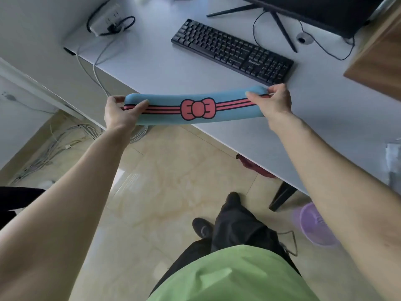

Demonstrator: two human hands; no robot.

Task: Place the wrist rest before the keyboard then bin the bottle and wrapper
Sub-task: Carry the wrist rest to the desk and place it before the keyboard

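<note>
A long blue wrist rest (169,103) with pink stripes and a pink bow is held level above the desk's near edge. My left hand (119,115) grips its left end and my right hand (274,102) grips its right end. The black keyboard (232,51) lies slanted on the white desk (152,61), just beyond the wrist rest and apart from it. A crinkled clear thing (393,155), maybe plastic, shows at the right frame edge. I cannot tell whether it is the bottle or the wrapper.
A purple bin (312,227) stands on the floor under the desk at right. A monitor on a black stand (280,20) is behind the keyboard. A power strip (108,20) with cables sits at the desk's far left. A wooden cabinet (377,61) is at right.
</note>
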